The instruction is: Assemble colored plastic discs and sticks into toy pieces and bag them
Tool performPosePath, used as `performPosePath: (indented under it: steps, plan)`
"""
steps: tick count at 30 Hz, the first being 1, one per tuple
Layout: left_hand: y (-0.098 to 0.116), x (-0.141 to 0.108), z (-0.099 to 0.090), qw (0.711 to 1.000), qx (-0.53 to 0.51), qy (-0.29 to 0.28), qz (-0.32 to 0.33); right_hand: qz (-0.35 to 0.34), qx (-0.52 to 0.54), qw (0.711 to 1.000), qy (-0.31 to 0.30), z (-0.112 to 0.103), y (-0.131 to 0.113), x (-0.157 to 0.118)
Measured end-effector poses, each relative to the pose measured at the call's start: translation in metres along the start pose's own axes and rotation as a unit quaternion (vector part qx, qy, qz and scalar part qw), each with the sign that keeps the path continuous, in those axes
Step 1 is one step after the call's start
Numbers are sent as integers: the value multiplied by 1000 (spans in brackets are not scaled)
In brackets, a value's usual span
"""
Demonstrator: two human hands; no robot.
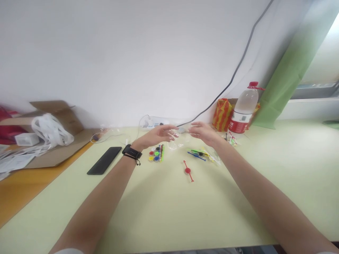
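Both arms reach to the back of the pale green table. My left hand, with a black band on the wrist, has its fingers apart beside a crumpled clear plastic bag. Facing it, my right hand is spread at the bag's other side; nothing shows in its grasp. Below my left hand lie several coloured discs and thin coloured sticks. A bag of blue, black and yellow arrow pieces rests under my right hand. Nearer the camera is a red double-headed arrow with a round centre.
A black phone lies at the left, with a cardboard box and white strapping beyond. At the back stand a power strip and, to the right, a large bottle beside a red-yellow bag.
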State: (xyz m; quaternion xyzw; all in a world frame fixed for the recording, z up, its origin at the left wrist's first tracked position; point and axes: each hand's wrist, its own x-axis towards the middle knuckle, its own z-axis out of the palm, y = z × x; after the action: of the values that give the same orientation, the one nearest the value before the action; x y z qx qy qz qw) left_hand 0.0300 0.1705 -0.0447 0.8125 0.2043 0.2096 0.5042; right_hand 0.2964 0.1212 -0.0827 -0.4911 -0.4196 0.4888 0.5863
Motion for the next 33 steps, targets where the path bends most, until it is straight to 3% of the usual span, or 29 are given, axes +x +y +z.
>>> performPosePath:
  steps: [4,10,13,22,27,33]
  plan:
    - [2,-2,-4,1000,5,17,-5,-6,17,1000,4,-4,-3,2]
    - [0,-1,-3,993,14,97,-61,-3,67,998,18,-1,-8,1]
    - [-1,1,1,992,14,112,-60,29,68,997,-36,1,-11,0]
    - [0,1,4,997,-3,59,-57,83,38,967,-237,-6,-35,-23]
    - [8,1,10,999,-5,32,-44,88,2,939,-332,-4,-36,-34]
    - [21,-1,16,999,8,-27,-29,125,-16,921,-368,5,-38,-43]
